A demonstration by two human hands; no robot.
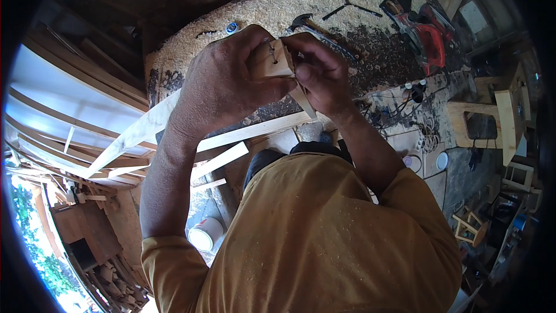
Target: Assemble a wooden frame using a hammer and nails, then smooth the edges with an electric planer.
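Observation:
Over the near edge of a workbench, my left hand (pixel 223 78) is closed around a pale wooden piece (pixel 272 61). Dark bent lines, possibly nails or wire, show on its face. My right hand (pixel 324 75) grips the right edge of the same piece, thumb and fingers pinched against it. Below my right hand a narrow strip of wood (pixel 305 103) slants downward; whether it joins the held piece is hidden. A claw hammer (pixel 318 32) lies on the bench just beyond my right hand. Behind my left hand sits a small blue-and-white ring-shaped item (pixel 231 28).
Wood shavings cover the workbench (pixel 197 40). A red-and-black power tool (pixel 425 40) rests at its right end. Long boards (pixel 124 139) lean at left. A white bucket (pixel 205 233) stands on the floor. Cables (pixel 427 134) and a wooden frame (pixel 472 124) are at right.

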